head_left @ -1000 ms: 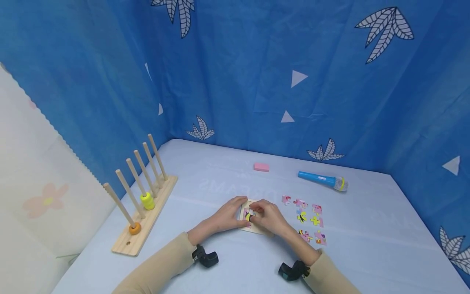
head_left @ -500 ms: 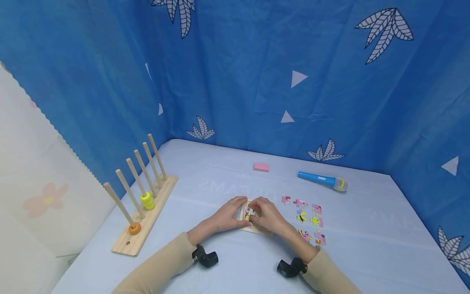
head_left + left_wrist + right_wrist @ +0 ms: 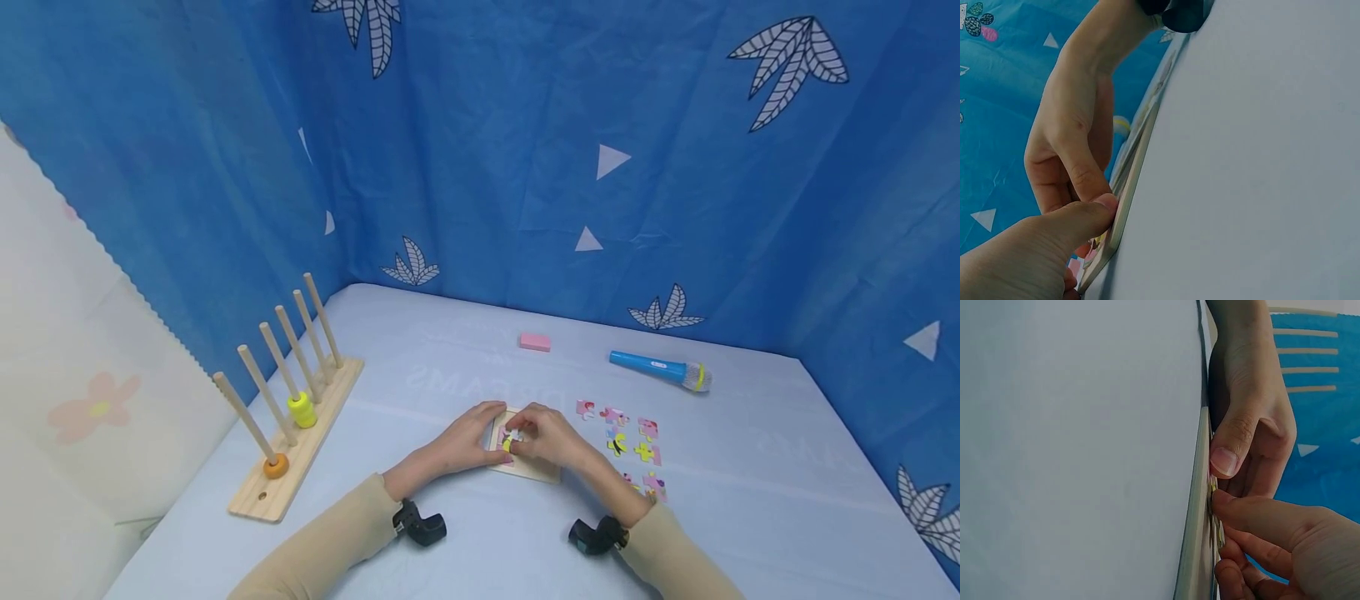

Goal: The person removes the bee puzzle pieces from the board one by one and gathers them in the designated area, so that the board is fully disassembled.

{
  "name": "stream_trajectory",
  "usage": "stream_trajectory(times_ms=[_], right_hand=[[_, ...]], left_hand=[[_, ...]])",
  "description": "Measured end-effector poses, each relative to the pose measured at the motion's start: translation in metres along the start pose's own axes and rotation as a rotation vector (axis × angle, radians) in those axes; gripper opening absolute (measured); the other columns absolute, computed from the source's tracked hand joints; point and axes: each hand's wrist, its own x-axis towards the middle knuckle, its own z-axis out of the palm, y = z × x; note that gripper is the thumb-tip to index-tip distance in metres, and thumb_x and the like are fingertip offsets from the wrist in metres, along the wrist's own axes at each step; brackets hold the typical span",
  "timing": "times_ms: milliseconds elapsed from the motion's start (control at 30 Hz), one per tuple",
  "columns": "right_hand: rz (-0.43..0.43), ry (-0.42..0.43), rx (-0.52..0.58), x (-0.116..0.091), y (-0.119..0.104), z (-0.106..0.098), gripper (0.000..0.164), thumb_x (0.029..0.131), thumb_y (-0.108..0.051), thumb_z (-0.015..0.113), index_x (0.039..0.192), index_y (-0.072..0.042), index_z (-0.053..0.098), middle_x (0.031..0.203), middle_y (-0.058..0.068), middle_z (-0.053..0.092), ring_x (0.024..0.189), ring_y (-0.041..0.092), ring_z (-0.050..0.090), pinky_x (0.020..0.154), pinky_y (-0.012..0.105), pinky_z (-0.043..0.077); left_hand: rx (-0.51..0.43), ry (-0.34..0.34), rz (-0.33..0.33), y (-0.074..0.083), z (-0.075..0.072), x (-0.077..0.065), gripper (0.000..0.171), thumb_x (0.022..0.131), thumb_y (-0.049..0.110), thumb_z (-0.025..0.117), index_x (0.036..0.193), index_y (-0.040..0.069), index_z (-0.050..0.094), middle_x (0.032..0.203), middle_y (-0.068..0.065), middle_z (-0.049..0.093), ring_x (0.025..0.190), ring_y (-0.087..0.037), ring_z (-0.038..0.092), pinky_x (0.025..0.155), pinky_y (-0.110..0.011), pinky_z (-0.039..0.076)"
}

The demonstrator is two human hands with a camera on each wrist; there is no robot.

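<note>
A small wooden puzzle tray (image 3: pixel 536 471) lies on the table in the head view, with a few pink and yellow pieces at its left side. My left hand (image 3: pixel 463 439) holds the tray's left edge, fingers at the far corner and thumb (image 3: pixel 1100 209) on the near part. Over the tray, my right hand (image 3: pixel 551 437) pinches a jigsaw piece (image 3: pixel 1220 532) between thumb and fingers; the piece is mostly hidden in the head view. Several loose jigsaw pieces (image 3: pixel 645 451) lie right of the tray, one partly covered by the right wrist.
At the left stands a wooden peg rack (image 3: pixel 330 404) with upright pegs, yellow rings (image 3: pixel 302 411) and an orange ring (image 3: pixel 275 466). A pink block (image 3: pixel 535 342) and a blue toy microphone (image 3: pixel 660 369) lie farther back. A blue curtain (image 3: pixel 495 167) hangs behind the table.
My right hand shifts and turns slightly over the tray, and its wrist now covers part of a loose piece. The left hand stays in place.
</note>
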Motion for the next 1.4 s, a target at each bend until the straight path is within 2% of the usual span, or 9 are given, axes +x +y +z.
stream_trajectory(times_ms=[200, 433, 533, 733, 867, 1067, 1200, 1400], right_hand=[[-0.016, -0.043, 0.01, 0.002, -0.001, -0.005, 0.024, 0.078, -0.013, 0.077, 0.099, -0.007, 0.068, 0.092, -0.002, 0.059, 0.082, 0.015, 0.05, 0.071, 0.025, 0.047], [0.008, -0.073, 0.014, 0.003, -0.001, -0.009, 0.022, 0.079, -0.011, 0.077, 0.099, -0.007, 0.067, 0.092, -0.002, 0.059, 0.082, 0.014, 0.051, 0.072, 0.024, 0.047], [0.034, -0.042, 0.02, -0.001, 0.0, -0.018, 0.024, 0.079, -0.014, 0.077, 0.101, -0.008, 0.068, 0.095, -0.002, 0.06, 0.085, 0.015, 0.053, 0.075, 0.027, 0.049], [0.115, 0.098, 0.044, -0.023, 0.014, -0.054, 0.027, 0.079, -0.01, 0.076, 0.105, -0.006, 0.068, 0.1, 0.002, 0.062, 0.093, 0.022, 0.057, 0.084, 0.041, 0.05], [0.171, 0.111, 0.022, -0.038, 0.028, -0.068, 0.028, 0.08, -0.009, 0.075, 0.107, -0.005, 0.068, 0.105, 0.006, 0.062, 0.095, 0.024, 0.057, 0.086, 0.042, 0.05], [0.272, 0.103, -0.016, -0.05, 0.046, -0.067, 0.029, 0.08, -0.011, 0.076, 0.108, -0.007, 0.068, 0.103, 0.003, 0.061, 0.095, 0.022, 0.056, 0.086, 0.04, 0.05], [0.306, 0.111, -0.028, -0.055, 0.052, -0.065, 0.029, 0.079, -0.01, 0.076, 0.107, -0.008, 0.068, 0.103, 0.001, 0.06, 0.096, 0.022, 0.055, 0.088, 0.041, 0.049], [0.275, 0.108, -0.081, -0.058, 0.058, -0.065, 0.029, 0.078, -0.008, 0.077, 0.106, -0.007, 0.069, 0.102, 0.003, 0.061, 0.094, 0.022, 0.056, 0.086, 0.04, 0.05]], left_hand=[[-0.006, 0.012, 0.024, 0.001, 0.0, 0.001, 0.082, 0.079, 0.042, 0.074, 0.138, -0.005, 0.042, 0.141, -0.015, 0.042, 0.13, -0.028, 0.039, 0.106, -0.04, 0.034], [0.002, 0.002, 0.021, 0.002, 0.001, 0.002, 0.082, 0.08, 0.043, 0.073, 0.139, -0.004, 0.041, 0.142, -0.014, 0.041, 0.131, -0.026, 0.038, 0.106, -0.037, 0.033], [-0.002, -0.004, 0.015, 0.003, 0.0, 0.002, 0.082, 0.081, 0.043, 0.073, 0.14, -0.003, 0.04, 0.142, -0.014, 0.041, 0.131, -0.026, 0.037, 0.107, -0.037, 0.033], [0.007, -0.007, 0.009, 0.004, -0.003, 0.005, 0.083, 0.08, 0.044, 0.072, 0.139, -0.004, 0.04, 0.143, -0.015, 0.04, 0.132, -0.027, 0.036, 0.108, -0.037, 0.03], [0.028, -0.012, -0.005, 0.003, -0.005, 0.003, 0.084, 0.081, 0.045, 0.072, 0.14, -0.004, 0.039, 0.143, -0.014, 0.04, 0.133, -0.027, 0.035, 0.109, -0.036, 0.029], [0.026, -0.012, -0.008, 0.002, -0.005, 0.001, 0.084, 0.081, 0.046, 0.071, 0.14, -0.004, 0.039, 0.143, -0.015, 0.039, 0.133, -0.028, 0.035, 0.109, -0.037, 0.029], [0.017, -0.02, -0.004, 0.003, -0.004, 0.0, 0.083, 0.081, 0.046, 0.071, 0.14, -0.004, 0.039, 0.143, -0.015, 0.039, 0.133, -0.028, 0.035, 0.109, -0.039, 0.029], [0.015, -0.023, 0.0, 0.003, -0.004, 0.0, 0.083, 0.082, 0.045, 0.07, 0.14, -0.004, 0.039, 0.144, -0.016, 0.038, 0.133, -0.029, 0.034, 0.109, -0.039, 0.029]])
